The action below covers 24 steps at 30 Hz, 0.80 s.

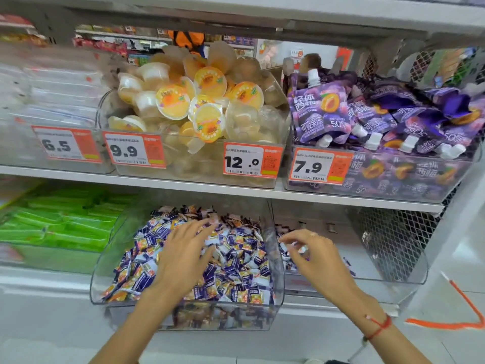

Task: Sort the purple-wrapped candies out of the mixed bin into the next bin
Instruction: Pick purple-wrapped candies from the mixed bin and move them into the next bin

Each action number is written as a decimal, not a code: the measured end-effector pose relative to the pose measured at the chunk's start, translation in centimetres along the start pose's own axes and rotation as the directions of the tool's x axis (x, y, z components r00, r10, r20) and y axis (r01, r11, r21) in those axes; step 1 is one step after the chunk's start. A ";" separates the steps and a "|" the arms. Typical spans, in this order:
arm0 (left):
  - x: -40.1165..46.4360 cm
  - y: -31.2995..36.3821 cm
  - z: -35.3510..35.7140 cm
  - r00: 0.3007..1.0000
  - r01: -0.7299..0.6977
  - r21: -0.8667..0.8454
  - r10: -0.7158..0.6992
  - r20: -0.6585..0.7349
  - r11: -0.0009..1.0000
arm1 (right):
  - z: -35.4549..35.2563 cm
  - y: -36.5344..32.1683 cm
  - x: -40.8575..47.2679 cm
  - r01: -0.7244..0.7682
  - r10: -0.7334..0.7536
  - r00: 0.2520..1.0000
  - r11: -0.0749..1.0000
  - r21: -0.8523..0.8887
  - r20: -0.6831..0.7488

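The left hand [183, 248] lies palm down with fingers spread and nearly straight on the heap of small wrapped candies [236, 258] in the clear mixed bin [278, 285] on the lower shelf; its grip is wide open and closes on nothing. The candies are a jumble of purple-and-white and orange-marked wrappers, filling the bin almost to its front lip. The right hand [312, 256] hovers over the next bin [393, 282], just past the shared clear wall, fingers loosely curled with thumb and forefinger near each other; whether that grip pinches a candy cannot be told, as a pale blur sits between the fingers. A thin red string bracelet [378, 327] circles the right wrist. A few purple-wrapped candies [286, 256] lie on the floor of the next bin, near its left wall and partly hidden behind the right hand. The tall clear wall between the two bins stands between the hands. To the left, green packets [57, 227] fill a neighbouring bin. On the upper shelf [183, 183] sit a bin of yellow-lidded jelly cups [183, 101] and a bin of purple spouted jelly pouches [367, 119], with orange price tags [252, 160] reading 6.5, 9.9, 12.0 and 7.9 clipped along the front. A white wire mesh panel [393, 240] closes the right end of the shelving, and orange tape [462, 311] marks the floor beyond
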<state>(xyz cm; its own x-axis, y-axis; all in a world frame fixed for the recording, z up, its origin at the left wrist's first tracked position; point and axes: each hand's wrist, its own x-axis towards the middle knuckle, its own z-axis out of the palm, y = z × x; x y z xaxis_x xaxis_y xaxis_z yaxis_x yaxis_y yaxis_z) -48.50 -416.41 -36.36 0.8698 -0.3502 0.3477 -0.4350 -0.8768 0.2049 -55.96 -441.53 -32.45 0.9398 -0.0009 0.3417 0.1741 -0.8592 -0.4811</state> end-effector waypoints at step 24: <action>-4.6 -6.2 1.5 0.953 0.160 0.053 -0.168 0.252 0.986 | 9.4 -5.1 4.2 0.029 -0.025 0.941 1.000 -0.007 0.336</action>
<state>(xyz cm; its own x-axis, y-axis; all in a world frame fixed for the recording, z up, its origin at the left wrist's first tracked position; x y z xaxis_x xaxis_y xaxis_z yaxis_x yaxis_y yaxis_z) -49.47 -409.84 -40.56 0.9607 -0.2694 0.0663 -0.2774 -0.9377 0.2093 -50.17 -432.34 -36.12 0.9793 0.1927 0.0623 0.1993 -0.8623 -0.4656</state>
